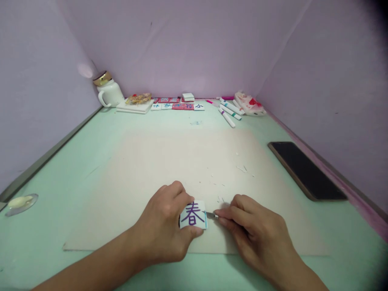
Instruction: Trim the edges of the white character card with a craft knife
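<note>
My left hand (168,220) grips a small white square tile (200,204) by its upper and lower edges, thumb below and fingers above. A purple Chinese character is drawn on its face, and a blue line runs along its right side. Between the thumb and fingers of my right hand (257,232) is a craft knife (211,215), its blade pointing left and touching the tile at the blue line. Most of the knife's handle is hidden inside the hand. Both hands are above a beige board (136,169).
Thin white shavings (241,168) lie on the board. A black phone (306,169) rests at the right. Along the back are several markers (227,117), a row of character tiles (178,106), a white mug (111,93) and a plastic bag (250,104). A clear oval dish (22,204) sits at left.
</note>
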A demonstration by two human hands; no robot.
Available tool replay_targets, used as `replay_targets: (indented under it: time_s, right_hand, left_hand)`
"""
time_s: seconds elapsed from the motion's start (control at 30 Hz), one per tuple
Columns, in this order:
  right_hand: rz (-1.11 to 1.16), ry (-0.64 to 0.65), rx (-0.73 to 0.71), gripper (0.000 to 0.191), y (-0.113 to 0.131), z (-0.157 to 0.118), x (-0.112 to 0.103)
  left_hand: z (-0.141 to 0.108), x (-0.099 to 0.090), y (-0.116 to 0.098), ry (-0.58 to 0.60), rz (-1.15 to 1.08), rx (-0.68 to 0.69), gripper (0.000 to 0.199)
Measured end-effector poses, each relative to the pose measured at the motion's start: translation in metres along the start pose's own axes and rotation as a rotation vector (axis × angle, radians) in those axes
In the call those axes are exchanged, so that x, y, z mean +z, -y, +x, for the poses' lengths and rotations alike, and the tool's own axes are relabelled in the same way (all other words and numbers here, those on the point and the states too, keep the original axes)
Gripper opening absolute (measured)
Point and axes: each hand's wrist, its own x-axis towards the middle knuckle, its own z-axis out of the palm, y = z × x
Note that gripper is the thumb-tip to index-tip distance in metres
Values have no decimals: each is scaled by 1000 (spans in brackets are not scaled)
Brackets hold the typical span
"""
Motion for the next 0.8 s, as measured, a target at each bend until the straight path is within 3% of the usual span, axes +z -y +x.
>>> replay_targets:
  time_s: [0.3,0.8]
  right_hand:
    - [-104,-56,-44,24,6,3,2]
    - [-28,41,14,24,3,1,-1]
  left_hand:
    - [3,0,-3,4,14,-4,20]
    - [2,-2,-6,22,31,-30,21]
